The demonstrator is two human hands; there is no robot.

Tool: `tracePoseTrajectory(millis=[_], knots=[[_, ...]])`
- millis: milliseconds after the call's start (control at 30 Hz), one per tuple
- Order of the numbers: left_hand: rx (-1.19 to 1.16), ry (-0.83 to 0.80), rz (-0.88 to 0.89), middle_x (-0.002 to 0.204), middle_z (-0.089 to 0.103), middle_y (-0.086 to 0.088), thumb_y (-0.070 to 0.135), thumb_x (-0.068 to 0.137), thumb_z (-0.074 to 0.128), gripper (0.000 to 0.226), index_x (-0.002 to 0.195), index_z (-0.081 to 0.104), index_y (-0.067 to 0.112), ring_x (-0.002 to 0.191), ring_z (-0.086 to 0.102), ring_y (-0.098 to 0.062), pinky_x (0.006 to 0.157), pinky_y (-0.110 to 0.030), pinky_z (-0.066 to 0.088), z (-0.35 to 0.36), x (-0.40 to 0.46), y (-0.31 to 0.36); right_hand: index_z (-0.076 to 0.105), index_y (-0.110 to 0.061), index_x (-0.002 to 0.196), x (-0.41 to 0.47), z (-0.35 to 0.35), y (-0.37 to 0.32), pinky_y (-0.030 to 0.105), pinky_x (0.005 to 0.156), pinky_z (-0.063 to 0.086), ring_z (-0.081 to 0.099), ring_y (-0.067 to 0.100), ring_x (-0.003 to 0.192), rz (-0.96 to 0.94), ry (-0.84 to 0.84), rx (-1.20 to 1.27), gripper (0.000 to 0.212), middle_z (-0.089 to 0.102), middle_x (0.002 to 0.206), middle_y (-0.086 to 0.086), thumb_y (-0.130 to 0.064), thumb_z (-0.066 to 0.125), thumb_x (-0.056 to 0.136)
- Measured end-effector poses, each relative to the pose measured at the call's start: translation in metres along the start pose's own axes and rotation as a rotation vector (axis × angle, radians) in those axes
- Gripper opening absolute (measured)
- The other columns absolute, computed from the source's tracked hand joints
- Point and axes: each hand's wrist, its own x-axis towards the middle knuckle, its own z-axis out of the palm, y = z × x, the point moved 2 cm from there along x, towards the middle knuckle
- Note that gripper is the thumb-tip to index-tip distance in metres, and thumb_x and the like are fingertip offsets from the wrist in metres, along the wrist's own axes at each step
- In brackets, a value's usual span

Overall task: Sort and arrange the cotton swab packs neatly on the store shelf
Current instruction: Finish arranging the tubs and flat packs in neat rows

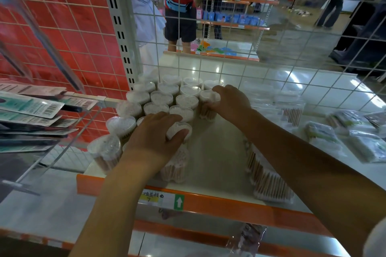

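Several clear heart-shaped cotton swab tubs (pixel 163 96) stand upright in rows at the left of the white shelf (pixel 213 152). My left hand (pixel 156 131) lies over the front tubs, its thumb and fingers curled round one tub (pixel 180 127). My right hand (pixel 227 102) grips the right-hand tub (pixel 208 98) of a middle row from the side. Another tub (pixel 176 165) stands below my left wrist. A flat pack of wooden-stick swabs (pixel 269 177) lies under my right forearm.
Bagged swab packs (pixel 325 133) and clear boxes (pixel 290 102) lie scattered at the shelf's right. A wire grid (pixel 229 27) backs the shelf. Carded goods (pixel 31 110) hang at the left. An orange rail with a price label (pixel 163 199) edges the front. People stand beyond the grid.
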Motion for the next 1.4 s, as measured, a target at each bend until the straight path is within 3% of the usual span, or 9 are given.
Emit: tracePoseTrajectory(millis=[100, 300, 433, 600, 767, 967, 1133, 1267, 1400], knots=[[0.052, -0.012, 0.025, 0.123, 0.056, -0.001, 0.033, 0.089, 0.056, 0.038, 0.124, 0.056, 0.018, 0.117, 0.045, -0.019, 0.089, -0.023, 0.031, 0.000, 0.004, 0.004, 0.042, -0.016, 0.134, -0.007, -0.010, 0.004, 0.034, 0.083, 0.043, 0.052, 0.027, 0.110, 0.009, -0.003, 0.034, 0.063, 0.053, 0.122, 0.011, -0.045, 0.063, 0.082], [0.050, -0.037, 0.079, 0.123, 0.056, 0.001, 0.033, 0.090, 0.055, 0.038, 0.125, 0.056, 0.019, 0.117, 0.043, -0.016, 0.080, -0.016, 0.022, 0.008, 0.005, 0.022, 0.050, -0.016, 0.130, -0.037, -0.031, 0.012, 0.028, 0.078, 0.041, 0.056, 0.024, 0.104, -0.013, 0.026, 0.115, 0.054, 0.058, 0.116, 0.011, -0.036, 0.066, 0.082], [0.094, -0.067, 0.149, 0.112, 0.062, -0.006, 0.054, 0.079, 0.040, 0.059, 0.117, 0.062, 0.014, 0.107, 0.051, -0.027, 0.079, -0.026, 0.030, 0.015, 0.005, 0.041, 0.048, -0.015, 0.132, -0.053, -0.038, 0.021, 0.031, 0.083, 0.044, 0.056, 0.024, 0.105, -0.017, 0.035, 0.105, 0.052, 0.058, 0.116, 0.011, -0.033, 0.062, 0.085], [0.176, -0.114, 0.177, 0.131, 0.050, 0.000, 0.047, 0.090, 0.047, 0.049, 0.132, 0.049, 0.022, 0.119, 0.042, -0.022, 0.082, -0.025, 0.030, 0.027, 0.007, 0.071, 0.046, -0.017, 0.134, -0.072, -0.048, 0.036, 0.029, 0.085, 0.042, 0.056, 0.022, 0.107, -0.036, 0.067, 0.120, 0.051, 0.058, 0.120, 0.009, -0.035, 0.058, 0.088], [0.161, -0.103, 0.192, 0.131, 0.052, -0.007, 0.046, 0.087, 0.048, 0.052, 0.129, 0.052, 0.015, 0.121, 0.045, -0.029, 0.092, -0.036, 0.038, 0.042, 0.006, 0.107, 0.043, -0.020, 0.136, -0.092, -0.067, 0.060, 0.032, 0.092, 0.043, 0.054, 0.021, 0.110, -0.052, 0.090, 0.120, 0.051, 0.056, 0.125, 0.006, -0.036, 0.055, 0.090], [0.247, -0.095, 0.237, 0.140, 0.041, 0.002, 0.044, 0.091, 0.045, 0.052, 0.139, 0.037, 0.025, 0.128, 0.035, -0.018, 0.100, -0.031, 0.032, 0.062, 0.008, 0.157, 0.042, -0.022, 0.136, -0.115, -0.085, 0.100, 0.035, 0.093, 0.044, 0.053, 0.021, 0.111, -0.070, 0.078, 0.102, 0.050, 0.055, 0.125, 0.004, -0.038, 0.052, 0.091], [0.266, -0.095, 0.273, 0.137, 0.044, 0.003, 0.045, 0.091, 0.044, 0.052, 0.138, 0.038, 0.025, 0.125, 0.037, -0.017, 0.099, -0.030, 0.032, 0.088, 0.004, 0.205, 0.048, -0.020, 0.129, -0.132, -0.093, 0.145, 0.032, 0.085, 0.045, 0.056, 0.022, 0.103, -0.092, 0.066, 0.075, 0.042, 0.058, 0.116, 0.005, -0.037, 0.052, 0.090], [0.277, -0.130, 0.303, 0.130, 0.046, 0.007, 0.047, 0.090, 0.044, 0.051, 0.137, 0.037, 0.028, 0.118, 0.040, -0.016, 0.091, -0.027, 0.033, 0.119, 0.002, 0.235, 0.043, -0.023, 0.136, -0.146, -0.097, 0.187, 0.031, 0.087, 0.044, 0.055, 0.021, 0.107, -0.070, 0.049, 0.113, 0.049, 0.057, 0.120, 0.004, -0.036, 0.052, 0.090], [0.266, -0.195, 0.298, 0.138, 0.040, 0.010, 0.048, 0.091, 0.042, 0.052, 0.139, 0.034, 0.030, 0.123, 0.035, -0.012, 0.095, -0.027, 0.031, 0.146, -0.003, 0.259, 0.045, -0.022, 0.134, -0.164, -0.096, 0.227, 0.032, 0.091, 0.044, 0.053, 0.021, 0.112, -0.062, 0.023, 0.133, 0.047, 0.056, 0.123, 0.005, -0.036, 0.053, 0.090]])
